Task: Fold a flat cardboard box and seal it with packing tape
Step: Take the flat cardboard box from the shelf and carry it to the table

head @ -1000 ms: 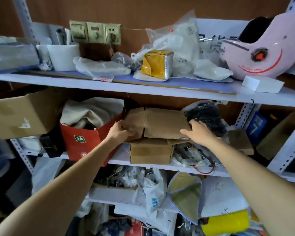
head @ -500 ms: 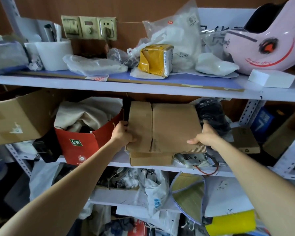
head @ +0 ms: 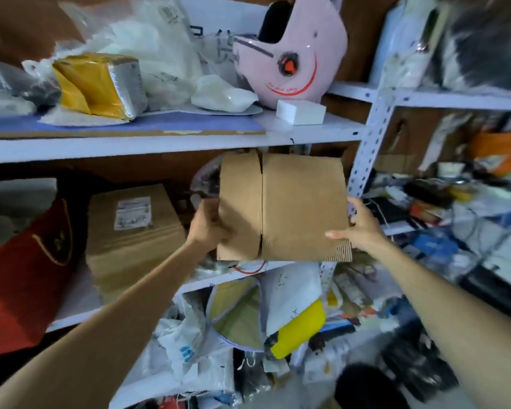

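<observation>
Reaching up from seven o'clock, the left hand (head: 208, 224) is gripping the nine-o'clock edge of a flat box (head: 295, 208), its thumb lying over the narrow front panel. Coming in from five o'clock, the right hand (head: 362, 228) is pinching the box's four-o'clock edge. Its thumb is laid across the face and its fingers are tucked behind, though blur makes their exact curl hard to read. Holding opposite edges is likely stopping the floppy sheet from bowing, and it is letting the person carry the sheet upright, clear of the clutter. The box is hanging in the air at mid-frame, in front of the middle shelf (head: 80, 305). It is collapsed flat, so folding is not yet begun, and no tape is showing anywhere. Behind, at nine o'clock of the box, a labelled carton (head: 130, 228) is sitting on that shelf, and a red bag (head: 21, 276) is leaning beside it at eight. Farther up, at twelve, a pink helmet (head: 289, 54) is sitting on the top shelf (head: 130, 149) with a white block (head: 301, 112) just beside its base. A yellow parcel (head: 95, 84) is lying at ten.
</observation>
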Action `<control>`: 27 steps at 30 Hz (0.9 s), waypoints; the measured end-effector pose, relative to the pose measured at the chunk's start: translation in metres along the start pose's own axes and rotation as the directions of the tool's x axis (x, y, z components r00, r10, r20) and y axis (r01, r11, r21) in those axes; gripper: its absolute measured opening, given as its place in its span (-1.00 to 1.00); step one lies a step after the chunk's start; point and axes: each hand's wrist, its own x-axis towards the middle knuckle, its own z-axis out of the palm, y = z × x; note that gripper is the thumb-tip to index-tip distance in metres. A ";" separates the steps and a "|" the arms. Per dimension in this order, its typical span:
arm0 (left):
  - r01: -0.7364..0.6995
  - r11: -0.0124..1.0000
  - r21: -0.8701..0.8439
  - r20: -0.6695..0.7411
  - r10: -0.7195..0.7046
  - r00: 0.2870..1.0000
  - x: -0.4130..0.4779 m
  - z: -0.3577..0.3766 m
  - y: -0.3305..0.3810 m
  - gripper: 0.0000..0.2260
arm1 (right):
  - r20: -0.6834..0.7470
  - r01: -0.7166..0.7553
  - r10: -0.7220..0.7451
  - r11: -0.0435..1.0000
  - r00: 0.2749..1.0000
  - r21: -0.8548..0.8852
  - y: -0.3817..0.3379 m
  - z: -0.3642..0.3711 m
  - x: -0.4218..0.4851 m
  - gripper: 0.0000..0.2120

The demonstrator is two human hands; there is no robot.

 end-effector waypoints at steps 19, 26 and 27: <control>-0.210 0.917 -0.338 0.780 0.398 0.484 -0.150 0.287 0.102 -0.46 | -0.695 -0.634 0.551 0.753 0.463 0.175 0.137 -0.155 -0.343 0.11; -0.243 0.851 -0.465 0.863 0.497 0.090 -0.360 0.355 0.145 -0.32 | -0.792 -0.737 0.611 0.545 0.022 0.400 0.124 -0.174 -0.558 -0.23; -0.248 0.838 -0.487 0.860 0.509 0.033 -0.395 0.361 0.151 -0.34 | -0.796 -0.732 0.604 0.528 -0.032 0.430 0.120 -0.174 -0.589 -0.18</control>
